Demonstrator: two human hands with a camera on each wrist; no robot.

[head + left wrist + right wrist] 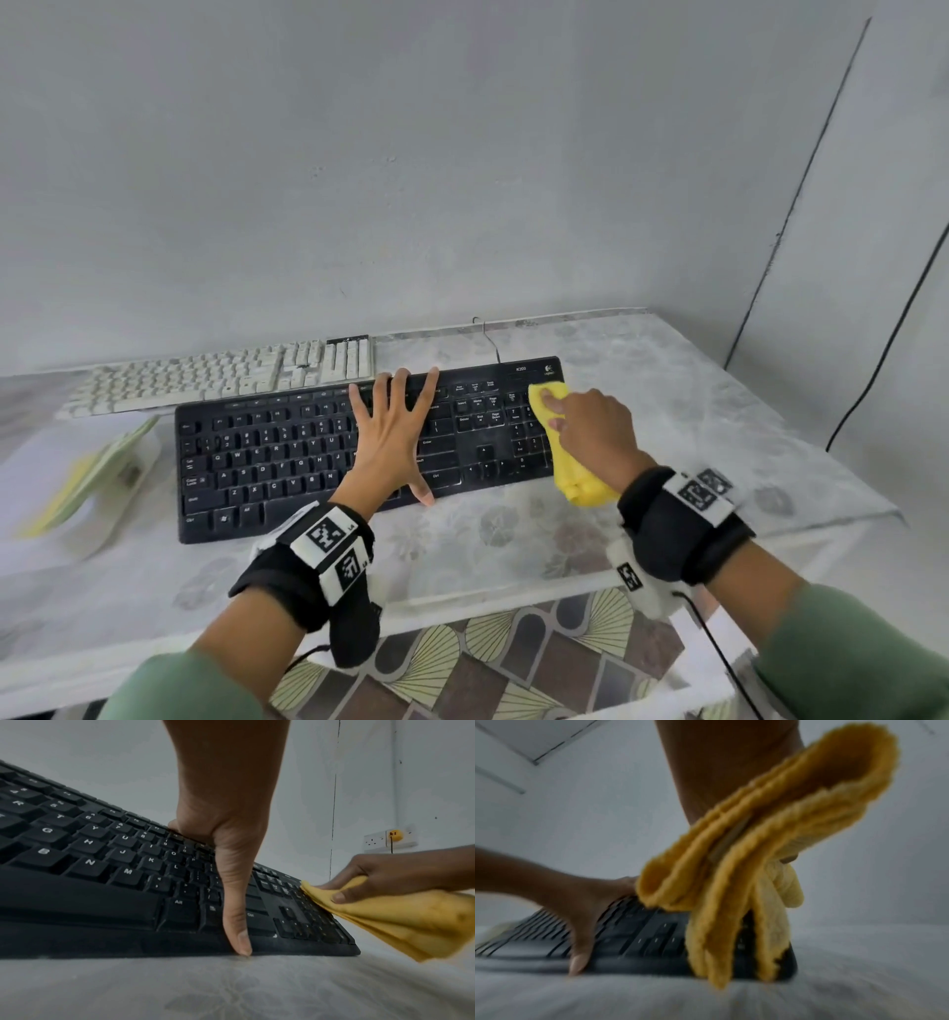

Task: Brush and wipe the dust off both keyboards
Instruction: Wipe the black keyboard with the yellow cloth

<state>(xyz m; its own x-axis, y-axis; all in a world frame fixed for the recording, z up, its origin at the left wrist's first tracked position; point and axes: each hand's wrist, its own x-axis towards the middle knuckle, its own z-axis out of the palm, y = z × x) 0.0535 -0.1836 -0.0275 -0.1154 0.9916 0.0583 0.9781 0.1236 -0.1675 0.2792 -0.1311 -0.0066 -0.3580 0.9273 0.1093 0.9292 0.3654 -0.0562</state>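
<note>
A black keyboard [287,452] lies across the middle of the table, seen low and close in the left wrist view [102,862] and blurred in the right wrist view [639,939]. My left hand [393,437] lies flat on its middle with fingers spread; its thumb [239,923] reaches down to the front edge. My right hand [590,437] grips a folded yellow cloth [560,442] and presses it on the number pad at the keyboard's right end [385,916]. The cloth [744,872] hangs over the right edge. A white keyboard [226,375] sits behind, at the back left.
A pale green and white box-like thing [97,483] lies left of the black keyboard. The table [693,411] has a floral grey cover and meets a grey wall. A black cable [873,360] hangs at the right. A wall socket [390,839] shows beyond.
</note>
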